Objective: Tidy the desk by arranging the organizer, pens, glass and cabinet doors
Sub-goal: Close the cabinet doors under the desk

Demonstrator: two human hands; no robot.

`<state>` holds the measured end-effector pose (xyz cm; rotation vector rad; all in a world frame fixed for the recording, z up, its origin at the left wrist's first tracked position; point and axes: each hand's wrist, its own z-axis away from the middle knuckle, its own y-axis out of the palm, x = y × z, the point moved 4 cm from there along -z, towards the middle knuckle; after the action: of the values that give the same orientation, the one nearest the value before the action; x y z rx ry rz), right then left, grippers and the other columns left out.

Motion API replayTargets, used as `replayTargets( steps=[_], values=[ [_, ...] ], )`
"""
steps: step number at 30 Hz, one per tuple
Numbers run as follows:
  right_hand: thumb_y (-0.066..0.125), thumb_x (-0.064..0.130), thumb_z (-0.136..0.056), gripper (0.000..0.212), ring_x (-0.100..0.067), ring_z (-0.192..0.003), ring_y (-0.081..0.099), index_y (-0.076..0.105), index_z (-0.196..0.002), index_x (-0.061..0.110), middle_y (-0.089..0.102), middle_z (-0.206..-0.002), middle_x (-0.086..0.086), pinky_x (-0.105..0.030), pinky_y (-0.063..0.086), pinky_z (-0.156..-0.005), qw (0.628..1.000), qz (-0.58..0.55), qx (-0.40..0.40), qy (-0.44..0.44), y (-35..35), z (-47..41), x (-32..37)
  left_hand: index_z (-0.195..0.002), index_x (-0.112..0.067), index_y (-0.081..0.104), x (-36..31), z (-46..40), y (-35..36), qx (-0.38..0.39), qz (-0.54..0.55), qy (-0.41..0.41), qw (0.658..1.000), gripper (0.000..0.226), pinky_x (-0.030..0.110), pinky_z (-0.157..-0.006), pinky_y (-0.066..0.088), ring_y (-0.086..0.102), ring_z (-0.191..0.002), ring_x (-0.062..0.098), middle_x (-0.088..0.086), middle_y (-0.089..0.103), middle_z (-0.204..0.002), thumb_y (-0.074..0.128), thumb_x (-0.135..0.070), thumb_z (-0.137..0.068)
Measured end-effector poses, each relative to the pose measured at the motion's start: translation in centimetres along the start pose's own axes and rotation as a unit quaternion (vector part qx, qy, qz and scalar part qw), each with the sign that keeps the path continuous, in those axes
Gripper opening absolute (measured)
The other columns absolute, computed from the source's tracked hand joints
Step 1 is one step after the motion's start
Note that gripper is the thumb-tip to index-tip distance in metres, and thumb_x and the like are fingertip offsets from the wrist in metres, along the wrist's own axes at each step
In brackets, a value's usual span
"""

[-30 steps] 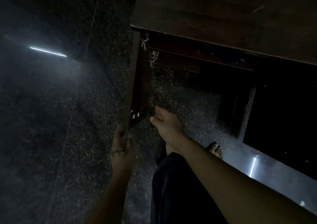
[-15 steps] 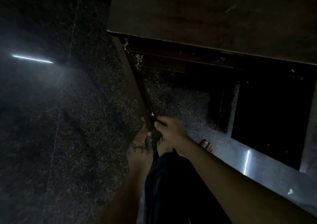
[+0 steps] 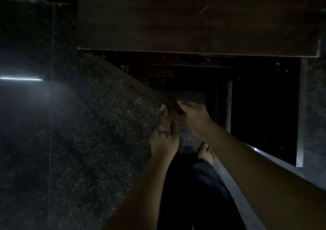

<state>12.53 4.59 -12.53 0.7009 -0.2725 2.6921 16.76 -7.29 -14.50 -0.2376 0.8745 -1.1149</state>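
- Left cabinet door stands ajar, angled out from under the desk top.
- Left hand and right hand pinch its near edge, fingers pressed together.
- Bare foot on speckled floor just behind; dark cabinet opening at right.

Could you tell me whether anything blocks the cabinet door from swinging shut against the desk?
Nothing visible does. Both the left hand and right hand hold the free edge of the cabinet door, and the dark opening behind it under the desk looks clear, though dimly lit.
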Motion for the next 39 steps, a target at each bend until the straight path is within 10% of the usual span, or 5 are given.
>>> replayTargets(
  steps=[4, 11, 25, 34, 39],
  values=[
    [0.061, 0.018, -0.090, 0.016, -0.029, -0.105, 0.060, 0.066, -0.076, 0.013, 0.063, -0.086, -0.004, -0.044, 0.047, -0.098, 0.996, -0.082, -0.030, 0.017, -0.6, -1.0, 2.2, -0.151, -0.026, 0.014, -2.9, -2.1, -2.0, -0.031, 0.072, -0.014, 0.997, 0.054, 0.035, -0.080, 0.047, 0.058, -0.109, 0.035, 0.015, 0.051, -0.138, 0.033, -0.036, -0.101],
    [0.047, 0.000, -0.093, 0.026, -0.024, -0.103, 0.057, 0.063, -0.114, 0.001, 0.063, -0.106, -0.010, -0.035, 0.046, -0.097, 0.991, -0.110, -0.073, -0.026, -1.7, -3.4, 5.7, -0.151, -0.027, 0.007, -6.5, -5.9, -3.6, -0.028, 0.060, 0.030, 0.997, 0.059, 0.041, -0.076, 0.051, 0.058, -0.108, 0.038, 0.009, 0.049, -0.141, 0.036, -0.033, -0.100],
    [0.039, 0.001, -0.096, 0.033, -0.025, -0.114, 0.051, 0.060, -0.121, 0.007, 0.058, -0.125, -0.011, -0.035, 0.041, -0.100, 0.995, -0.064, -0.010, -0.077, -1.6, -5.0, 8.4, -0.149, -0.021, 0.019, -9.0, -9.6, -5.4, -0.066, 0.091, 0.060, 0.992, 0.060, 0.043, -0.076, 0.051, 0.060, -0.098, 0.037, 0.015, 0.062, -0.120, 0.042, -0.028, -0.094],
    [0.037, 0.003, -0.099, 0.036, -0.021, -0.132, 0.041, 0.052, -0.132, 0.008, 0.046, -0.143, -0.005, -0.034, 0.034, -0.111, 0.995, -0.074, 0.024, -0.059, -3.8, -3.5, 6.2, -0.151, -0.021, 0.008, -8.7, -8.8, -3.0, -0.033, 0.033, 0.074, 0.996, 0.062, 0.018, -0.052, 0.036, 0.062, -0.091, 0.030, 0.010, 0.056, -0.133, 0.041, -0.024, -0.099],
    [0.041, 0.003, -0.098, 0.033, -0.024, -0.130, 0.044, 0.057, -0.126, 0.007, 0.049, -0.141, -0.009, -0.038, 0.035, -0.110, 0.993, -0.112, -0.026, -0.030, -6.4, -2.9, 1.6, -0.151, -0.015, 0.012, -9.4, -6.1, -0.9, 0.019, 0.013, 0.066, 0.998, 0.055, 0.033, -0.094, 0.042, 0.048, -0.126, 0.026, 0.008, 0.035, -0.151, 0.035, -0.026, -0.102]
  ],
)
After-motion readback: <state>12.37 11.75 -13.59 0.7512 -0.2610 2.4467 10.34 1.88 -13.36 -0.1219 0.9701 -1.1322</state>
